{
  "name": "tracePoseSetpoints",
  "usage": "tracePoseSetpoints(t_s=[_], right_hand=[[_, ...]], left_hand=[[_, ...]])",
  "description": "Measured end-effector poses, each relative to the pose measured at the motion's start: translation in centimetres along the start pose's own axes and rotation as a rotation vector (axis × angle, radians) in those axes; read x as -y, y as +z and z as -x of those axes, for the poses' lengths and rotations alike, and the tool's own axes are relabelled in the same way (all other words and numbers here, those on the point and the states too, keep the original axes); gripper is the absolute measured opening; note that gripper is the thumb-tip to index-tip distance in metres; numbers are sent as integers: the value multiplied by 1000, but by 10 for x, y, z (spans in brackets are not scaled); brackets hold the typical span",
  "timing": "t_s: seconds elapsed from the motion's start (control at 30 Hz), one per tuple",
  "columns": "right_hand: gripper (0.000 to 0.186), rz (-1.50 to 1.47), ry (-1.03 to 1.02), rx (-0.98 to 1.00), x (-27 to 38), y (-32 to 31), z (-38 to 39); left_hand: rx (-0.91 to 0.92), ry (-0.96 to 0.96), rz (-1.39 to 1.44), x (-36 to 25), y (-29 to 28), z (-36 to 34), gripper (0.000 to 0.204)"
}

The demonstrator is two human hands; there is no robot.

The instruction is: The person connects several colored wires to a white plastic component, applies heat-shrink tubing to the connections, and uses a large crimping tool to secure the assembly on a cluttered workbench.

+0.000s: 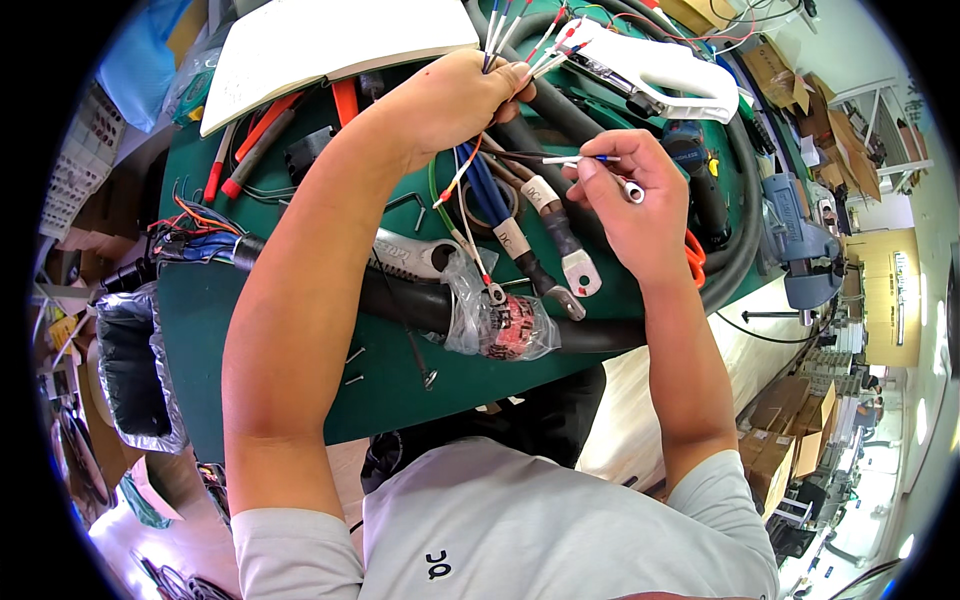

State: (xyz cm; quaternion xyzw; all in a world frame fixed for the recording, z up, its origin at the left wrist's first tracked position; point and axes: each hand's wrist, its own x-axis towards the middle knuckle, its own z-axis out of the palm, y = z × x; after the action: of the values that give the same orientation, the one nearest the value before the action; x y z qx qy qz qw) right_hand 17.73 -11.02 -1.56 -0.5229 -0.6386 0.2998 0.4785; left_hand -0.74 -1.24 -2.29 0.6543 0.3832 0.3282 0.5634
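Observation:
My left hand (462,95) is closed round a bundle of thin wires (497,35) near the table's far side. Their ends carry white sleeves and small red or blue tips. Over to the right, my right hand (645,205) pinches a dark wire with a white sleeve (562,160) and a blue tip. A short white tube (634,191) also shows at its fingers. Below the hands lie thick cables with metal lugs (581,272) and a ring-ended thin wire (496,293). Clear plastic wrap (512,326) surrounds part of a thick black cable.
An open notebook (340,45) lies at the far left of the green table (280,385). Red-handled tools (240,165) sit below it. A white-handled tool (690,85) is at the far right, near a blue vise (800,240). A lined bin (135,360) stands left of the table.

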Motion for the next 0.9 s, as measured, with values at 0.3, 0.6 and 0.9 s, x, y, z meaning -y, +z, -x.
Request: tracePoseSetpoints(t_s=[0.3, 0.6, 0.9], right_hand=[[12, 57, -120, 72, -4, -9, 5], [14, 253, 15, 187, -2, -16, 3], [13, 225, 27, 205, -6, -18, 2]], left_hand=[[4, -2, -5, 1, 1, -1, 34], [11, -13, -29, 2, 0, -2, 34], [22, -2, -10, 4, 1, -2, 34]])
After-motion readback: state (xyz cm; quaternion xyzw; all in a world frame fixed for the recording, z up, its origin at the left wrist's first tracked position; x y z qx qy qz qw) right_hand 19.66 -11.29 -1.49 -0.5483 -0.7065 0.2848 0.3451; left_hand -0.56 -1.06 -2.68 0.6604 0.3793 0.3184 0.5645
